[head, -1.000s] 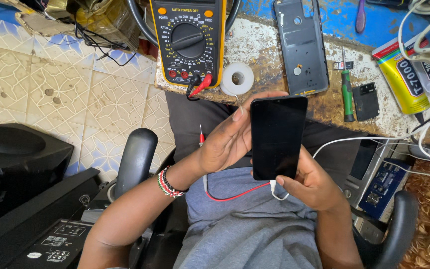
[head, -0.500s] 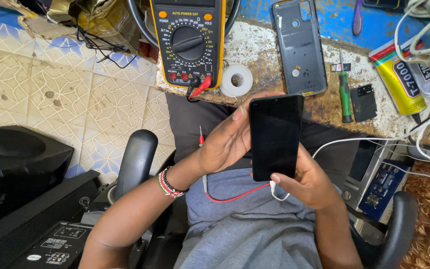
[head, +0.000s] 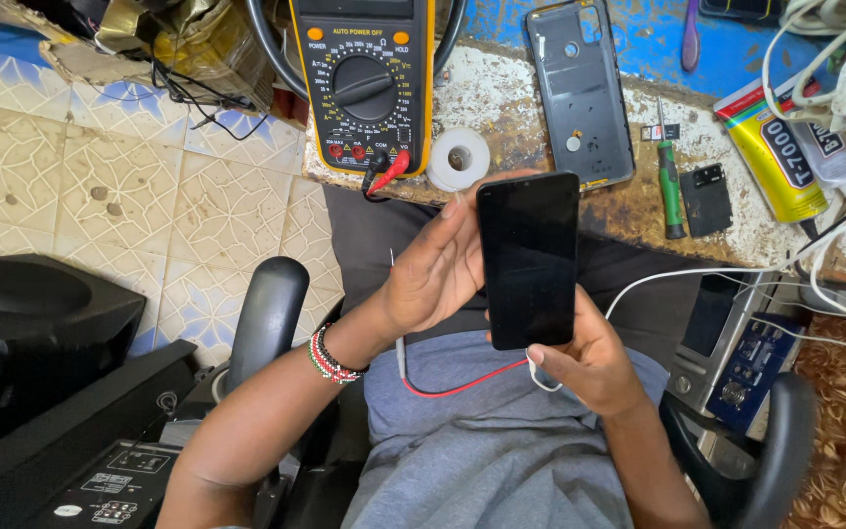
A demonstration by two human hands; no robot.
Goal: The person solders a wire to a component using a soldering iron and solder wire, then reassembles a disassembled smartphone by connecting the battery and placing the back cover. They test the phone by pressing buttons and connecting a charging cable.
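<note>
A black smartphone with a dark screen is held upright above the lap, just in front of the workbench edge. It is gripped along its left edge by the left hand, whose fingers are curled behind the body while the thumb lies against the side. The lower end is supported by the right hand, the thumb being pressed near the bottom corner and the fingers closed beneath; a white cable plug is pinched there at the phone's base. A beaded bracelet is worn on the left wrist. A red probe lead is draped across the grey shirt below the phone. On the bench, a yellow multimeter is set beyond the left hand, with a roll of white tape just beside it. A detached phone back cover is laid past the phone's top edge, and a green-handled screwdriver lies to its right, near a yellow glue tube
</note>
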